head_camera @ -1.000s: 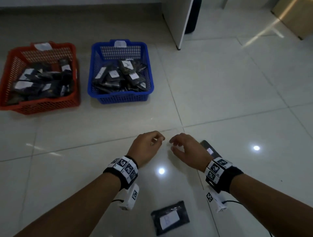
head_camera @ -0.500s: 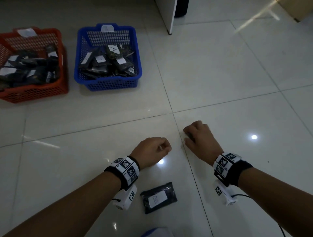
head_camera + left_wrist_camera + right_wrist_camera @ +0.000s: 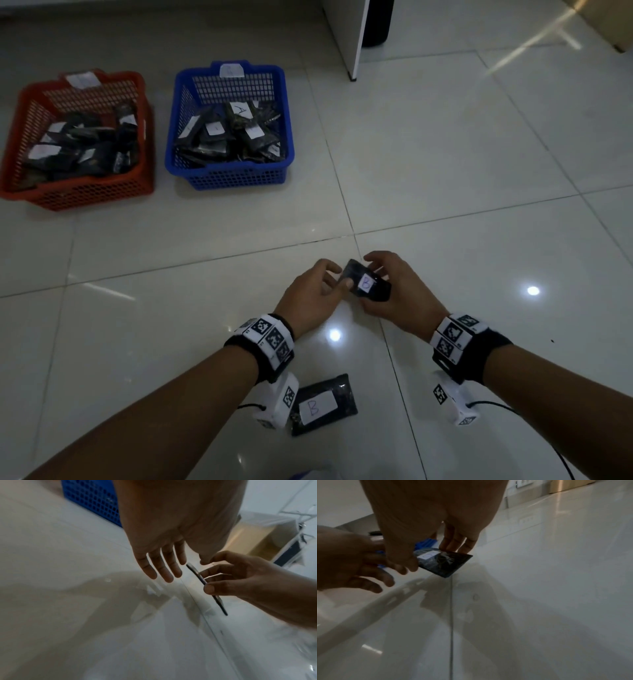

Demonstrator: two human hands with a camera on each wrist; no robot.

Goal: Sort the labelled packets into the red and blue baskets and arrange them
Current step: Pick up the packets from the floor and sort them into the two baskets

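Observation:
A black packet (image 3: 366,284) with a white label marked B is held just above the floor tiles. My right hand (image 3: 375,274) pinches it, fingers on top and thumb (image 3: 402,563) underneath. My left hand (image 3: 337,279) is beside it with fingers (image 3: 164,566) nearly straight, and its thumb touches the packet's left end. The left wrist view shows the packet (image 3: 199,576) edge-on. A second B packet (image 3: 322,406) lies on the floor under my left wrist. The red basket (image 3: 85,197) and blue basket (image 3: 236,174) stand far left, each holding several packets.
Both baskets carry a paper tag on the back rim; one packet in the blue basket shows an A. A white cabinet panel (image 3: 352,34) stands at the back with a dark object behind it. Glossy floor tiles stretch to the right.
My right hand, which was pressed down on the floor, has lifted a B packet. My left hand has uncurled and moved right to touch it.

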